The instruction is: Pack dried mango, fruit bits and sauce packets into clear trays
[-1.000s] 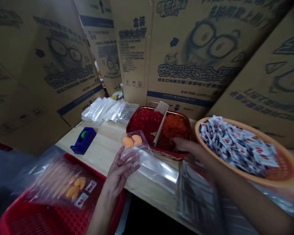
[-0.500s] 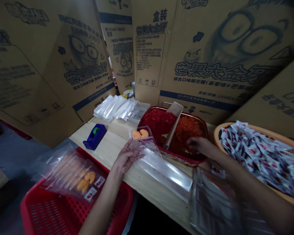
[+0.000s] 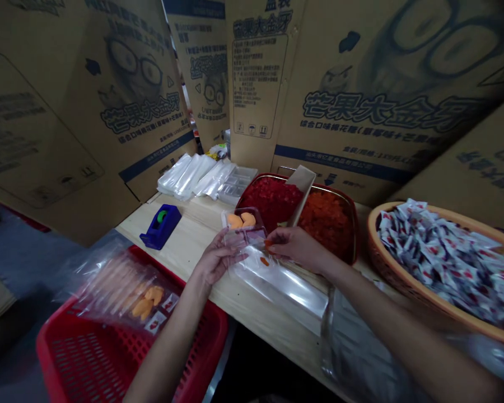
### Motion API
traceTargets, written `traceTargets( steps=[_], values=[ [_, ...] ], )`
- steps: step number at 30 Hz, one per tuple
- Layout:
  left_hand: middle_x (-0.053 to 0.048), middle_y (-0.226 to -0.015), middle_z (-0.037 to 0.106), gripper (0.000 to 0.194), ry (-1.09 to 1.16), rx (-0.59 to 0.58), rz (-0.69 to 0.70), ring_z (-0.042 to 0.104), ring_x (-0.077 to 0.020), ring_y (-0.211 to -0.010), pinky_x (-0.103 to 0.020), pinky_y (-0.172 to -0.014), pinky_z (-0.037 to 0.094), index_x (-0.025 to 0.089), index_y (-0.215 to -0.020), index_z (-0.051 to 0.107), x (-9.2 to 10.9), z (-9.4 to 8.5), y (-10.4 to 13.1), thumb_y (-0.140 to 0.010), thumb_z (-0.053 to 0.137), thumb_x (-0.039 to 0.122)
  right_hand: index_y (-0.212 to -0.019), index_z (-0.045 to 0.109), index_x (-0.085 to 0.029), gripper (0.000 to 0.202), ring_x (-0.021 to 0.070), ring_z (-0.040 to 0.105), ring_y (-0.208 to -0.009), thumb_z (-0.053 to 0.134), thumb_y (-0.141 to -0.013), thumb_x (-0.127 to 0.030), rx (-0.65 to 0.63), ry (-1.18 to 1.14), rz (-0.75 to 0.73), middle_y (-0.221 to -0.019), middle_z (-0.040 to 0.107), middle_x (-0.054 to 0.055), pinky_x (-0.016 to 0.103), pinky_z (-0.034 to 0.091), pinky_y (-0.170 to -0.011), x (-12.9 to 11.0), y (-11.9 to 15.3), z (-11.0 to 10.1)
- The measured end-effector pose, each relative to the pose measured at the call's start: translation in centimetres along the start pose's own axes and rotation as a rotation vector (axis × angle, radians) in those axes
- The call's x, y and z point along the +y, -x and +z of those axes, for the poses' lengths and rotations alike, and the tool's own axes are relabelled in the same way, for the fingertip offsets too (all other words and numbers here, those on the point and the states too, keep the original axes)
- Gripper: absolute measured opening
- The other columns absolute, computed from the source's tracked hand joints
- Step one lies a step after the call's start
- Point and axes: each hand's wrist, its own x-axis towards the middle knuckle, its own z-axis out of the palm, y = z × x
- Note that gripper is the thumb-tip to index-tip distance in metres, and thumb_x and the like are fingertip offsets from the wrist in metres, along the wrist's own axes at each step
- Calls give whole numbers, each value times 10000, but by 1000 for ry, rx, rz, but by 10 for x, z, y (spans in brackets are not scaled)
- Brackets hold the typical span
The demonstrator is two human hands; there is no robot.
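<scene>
Ok so, right hand (image 3: 298,246) has its fingertips pinched tight on a small shiny orange-red piece (image 3: 269,243), just in front of the red two-part tub w/ the gold rim (image 3: 355,229), my landmark for everything below. Another orange-red bit (image 3: 264,261) shows right under those fingers, can't tell if it's resting on smth or dropping. Left hand (image 3: 216,254) is half curled at the near edge of the clear plastic compartment tray (image 3: 248,238), can't tell how firm the hold is tbh.

Tray's at the tub's front-left. Looks partly filled imo: two smooth, fat, peach-orange curved pcs (image 3: 247,219) sit at its far end, nearer compartments look mostly unfilled, but glare makes it hard to say. Glossy, crinkly clear film (image 3: 294,288) lies in front of the tub.

Inside the tub, a stiff pale divider (image 3: 300,196) splits crumbly deep-red bits (image 3: 271,196) from orange-red ones. Right of it: oval orange plastic basket (image 3: 373,224) heaped w/ shiny white-and-red sachets (image 3: 445,246). Well left: chunky blue tape dispenser (image 3: 163,226), then a red perforated plastic basket (image 3: 59,358) w/ bagged packs (image 3: 121,291), prob finished ones.
</scene>
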Motion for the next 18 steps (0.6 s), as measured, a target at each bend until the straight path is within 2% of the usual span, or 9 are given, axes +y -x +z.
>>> traceTargets(
  steps=[5, 12, 18],
  values=[
    [-89, -1069, 587, 713, 14, 0, -2, 581, -243, -995, -484, -888, 429, 232, -1240, 336, 1, -2, 1, -637, 604, -37, -798, 535, -120, 138, 51, 423, -481, 571, -676, -173, 41, 4, 50, -585, 510, -30, 175, 331, -441, 2, -1, 1],
    [-129, -1194, 525, 694, 10, -30, -7, 560, -256, -1033, -465, -892, 430, 220, -1255, 341, 0, -3, 0, -657, 597, -22, -797, 519, -116, 173, 53, 434, -475, 584, -661, -200, 8, -66, -31, -597, 522, -18, 178, 312, -435, 2, -3, 3],
    [-100, -1131, 563, 733, 47, -4, -10, 601, -193, -901, -424, -846, 460, 221, -1279, 324, -1, -3, -2, -647, 595, -33, -845, 538, -117, 192, 62, 480, -480, 584, -682, -207, -126, -27, -118, -614, 516, -24, 178, 351, -430, -2, -8, 26]
  ],
)
